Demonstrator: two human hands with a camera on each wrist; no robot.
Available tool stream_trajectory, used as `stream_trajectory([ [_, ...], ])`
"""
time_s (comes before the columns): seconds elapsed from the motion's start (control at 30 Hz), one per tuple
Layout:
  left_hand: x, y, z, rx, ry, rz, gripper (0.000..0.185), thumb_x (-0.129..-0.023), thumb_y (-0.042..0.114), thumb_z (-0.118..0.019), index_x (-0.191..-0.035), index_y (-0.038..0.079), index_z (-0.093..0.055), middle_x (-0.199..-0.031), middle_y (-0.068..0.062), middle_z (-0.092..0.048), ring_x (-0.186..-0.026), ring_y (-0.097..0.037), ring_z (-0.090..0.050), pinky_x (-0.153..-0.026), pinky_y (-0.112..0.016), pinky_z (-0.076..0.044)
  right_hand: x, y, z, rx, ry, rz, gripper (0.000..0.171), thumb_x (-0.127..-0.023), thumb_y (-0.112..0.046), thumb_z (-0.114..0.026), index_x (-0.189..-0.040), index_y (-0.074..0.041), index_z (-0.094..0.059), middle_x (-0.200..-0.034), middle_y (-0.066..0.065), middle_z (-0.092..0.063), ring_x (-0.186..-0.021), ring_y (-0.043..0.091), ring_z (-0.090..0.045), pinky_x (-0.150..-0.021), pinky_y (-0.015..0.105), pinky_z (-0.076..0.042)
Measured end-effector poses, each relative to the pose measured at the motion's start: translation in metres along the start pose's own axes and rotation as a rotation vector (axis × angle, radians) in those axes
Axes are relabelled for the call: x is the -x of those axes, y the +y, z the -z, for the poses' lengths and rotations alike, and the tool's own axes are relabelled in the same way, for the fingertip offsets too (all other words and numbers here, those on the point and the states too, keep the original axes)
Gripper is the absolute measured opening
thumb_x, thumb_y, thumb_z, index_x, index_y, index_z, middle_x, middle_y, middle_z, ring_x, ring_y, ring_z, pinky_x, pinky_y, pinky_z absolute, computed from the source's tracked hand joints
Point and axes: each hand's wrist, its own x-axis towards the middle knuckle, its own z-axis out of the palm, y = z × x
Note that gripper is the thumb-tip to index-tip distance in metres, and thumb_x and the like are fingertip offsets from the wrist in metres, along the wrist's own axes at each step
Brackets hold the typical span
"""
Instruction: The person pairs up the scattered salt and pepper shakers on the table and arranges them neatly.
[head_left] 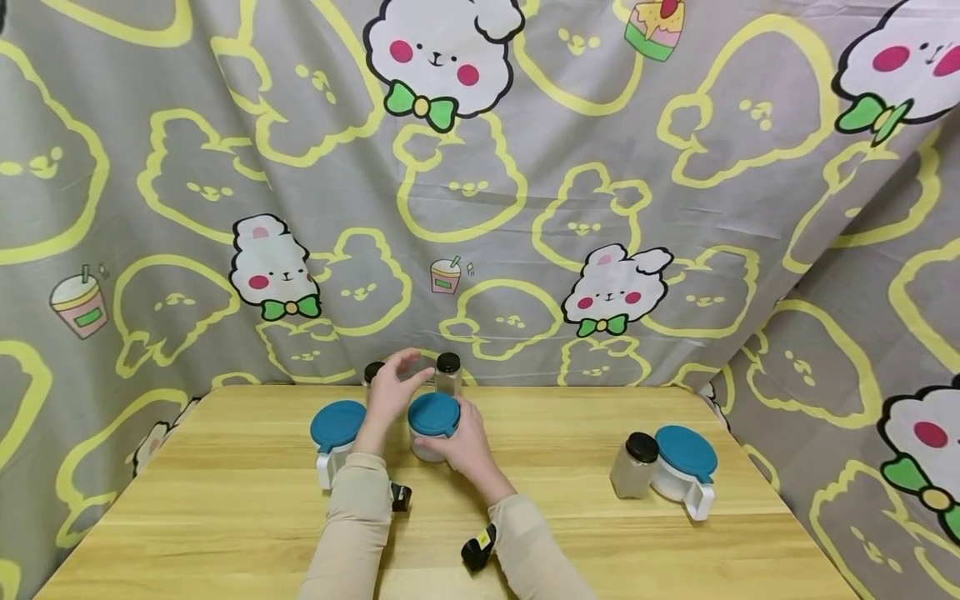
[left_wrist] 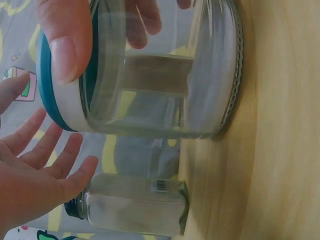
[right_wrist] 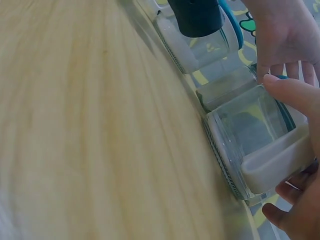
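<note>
Beige-sleeved arms reach across the wooden table [head_left: 570, 533], where the right hand [head_left: 467, 446] curls its fingers [right_wrist: 295, 95] around a blue-lidded glass jar [head_left: 432, 425] standing mid-table, while the left hand [head_left: 390, 390] hovers beside it, fingers [left_wrist: 65, 155] spread, before two black-capped bottles [head_left: 448, 372].

The counter [head_left: 570, 533] is showing light yellow wood stripes. The three clear jars, like the middle jar [head_left: 432, 425], are wearing blue lids and white handles. The small bottles [head_left: 633, 467] are wearing black caps. The curtain [head_left: 525, 167] at 12 o'clock is showing grey cloth with yellow outlines and white bunnies in green bows.
</note>
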Motion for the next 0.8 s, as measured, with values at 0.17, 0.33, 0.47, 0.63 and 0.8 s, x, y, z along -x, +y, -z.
stream_trajectory([
  [0.17, -0.001, -0.004, -0.001, 0.026, -0.004, 0.004, 0.053, -0.090, 0.032, -0.071, -0.133, 0.005, -0.056, -0.137, -0.018, -0.058, -0.128, -0.036, -0.051, -0.107, -0.050, -0.043, 0.002, 0.001, 0.001, 0.002, 0.002, 0.006, 0.096, -0.071, -0.039, -0.086, -0.143, 0.001, -0.037, -0.138, 0.020, -0.046, -0.126, 0.037, -0.045, -0.100, 0.057, -0.044],
  [0.33, -0.002, -0.006, -0.003, 0.043, -0.023, 0.034, 0.055, -0.090, 0.034, -0.070, -0.135, 0.006, -0.055, -0.139, -0.017, -0.056, -0.129, -0.035, -0.051, -0.108, -0.050, -0.043, 0.003, 0.001, 0.003, -0.003, 0.013, 0.006, 0.096, -0.070, -0.039, -0.087, -0.143, 0.001, -0.037, -0.138, 0.020, -0.046, -0.125, 0.036, -0.047, -0.101, 0.056, -0.044],
  [0.47, -0.004, -0.005, -0.005, 0.048, -0.035, 0.050, 0.056, -0.091, 0.034, -0.069, -0.136, 0.005, -0.054, -0.140, -0.017, -0.055, -0.130, -0.035, -0.050, -0.109, -0.051, -0.042, 0.002, 0.001, 0.004, 0.004, 0.038, 0.001, 0.095, -0.070, -0.037, -0.087, -0.142, 0.002, -0.039, -0.136, 0.020, -0.047, -0.123, 0.035, -0.050, -0.100, 0.054, -0.046],
  [0.63, -0.008, -0.003, -0.008, 0.064, -0.049, 0.059, 0.054, -0.091, 0.032, -0.068, -0.136, 0.005, -0.054, -0.140, -0.017, -0.055, -0.131, -0.035, -0.049, -0.109, -0.051, -0.041, 0.001, 0.000, 0.009, -0.006, 0.066, 0.006, 0.093, -0.070, -0.035, -0.087, -0.141, 0.002, -0.040, -0.134, 0.019, -0.049, -0.119, 0.035, -0.052, -0.098, 0.054, -0.047],
  [0.8, -0.011, -0.006, -0.011, 0.075, -0.049, 0.066, 0.052, -0.092, 0.030, -0.068, -0.134, 0.004, -0.055, -0.138, -0.017, -0.057, -0.129, -0.035, -0.051, -0.108, -0.051, -0.042, 0.002, -0.002, 0.013, -0.020, 0.072, 0.009, 0.092, -0.070, -0.037, -0.087, -0.140, 0.000, -0.041, -0.134, 0.019, -0.049, -0.120, 0.035, -0.052, -0.099, 0.055, -0.046],
])
